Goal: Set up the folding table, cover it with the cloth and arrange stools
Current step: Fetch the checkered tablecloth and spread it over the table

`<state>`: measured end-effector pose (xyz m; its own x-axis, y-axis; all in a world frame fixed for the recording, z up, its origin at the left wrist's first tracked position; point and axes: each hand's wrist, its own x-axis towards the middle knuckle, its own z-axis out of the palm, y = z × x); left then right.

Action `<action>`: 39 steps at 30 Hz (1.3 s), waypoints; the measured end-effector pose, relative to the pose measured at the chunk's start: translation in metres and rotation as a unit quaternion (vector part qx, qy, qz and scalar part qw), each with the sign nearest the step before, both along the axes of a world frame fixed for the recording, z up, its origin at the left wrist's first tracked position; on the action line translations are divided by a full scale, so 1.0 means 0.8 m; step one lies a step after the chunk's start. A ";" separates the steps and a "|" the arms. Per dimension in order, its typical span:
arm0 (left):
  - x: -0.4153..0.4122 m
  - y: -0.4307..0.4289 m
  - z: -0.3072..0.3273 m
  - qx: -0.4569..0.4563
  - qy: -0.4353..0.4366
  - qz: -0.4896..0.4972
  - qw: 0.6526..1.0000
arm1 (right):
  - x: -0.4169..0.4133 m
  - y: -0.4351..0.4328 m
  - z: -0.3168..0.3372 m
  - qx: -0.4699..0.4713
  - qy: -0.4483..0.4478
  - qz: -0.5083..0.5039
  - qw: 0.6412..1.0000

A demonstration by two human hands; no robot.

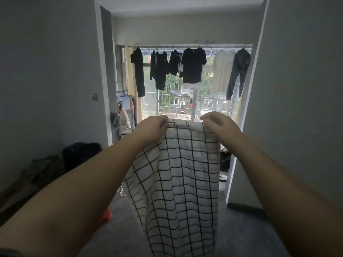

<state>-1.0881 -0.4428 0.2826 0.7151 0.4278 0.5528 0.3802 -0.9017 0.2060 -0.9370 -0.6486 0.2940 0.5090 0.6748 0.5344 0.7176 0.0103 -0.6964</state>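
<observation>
- The cloth is white with black squares. It hangs in the air in front of the window, lower than the dark shirt drying there.
- The left hand and the right hand hold its top edge. Both hands are up in front of the bottom of the window.
- The left fingers pinch the top edge. The right fingers pinch it too.
- The hands are close together, so the cloth hangs in long folds and is not open wide.
- I think the step now is to open the cloth. It helps to slide each hand out along the edge to a corner, with a tight pinch.
- The bottom of the cloth goes out of the picture, so I cannot tell if it touches the floor. Holding it high keeps it clean.
- No tabletop shows here. The person needs to look for it before laying the cloth.
- A small orange thing, maybe a stool, sits low and to the left of the window. Feet should step around it.
</observation>
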 end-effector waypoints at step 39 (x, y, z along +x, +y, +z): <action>-0.127 0.114 -0.091 -0.074 -0.254 -0.053 0.963 | -0.183 0.106 -0.006 -0.125 0.099 0.009 0.987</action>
<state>-1.1895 -0.3520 0.2095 0.4124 0.4677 0.7818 0.1034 -0.8766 0.4699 -1.0834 -0.5635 0.2894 0.5735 0.7829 0.2412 0.5683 -0.1682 -0.8055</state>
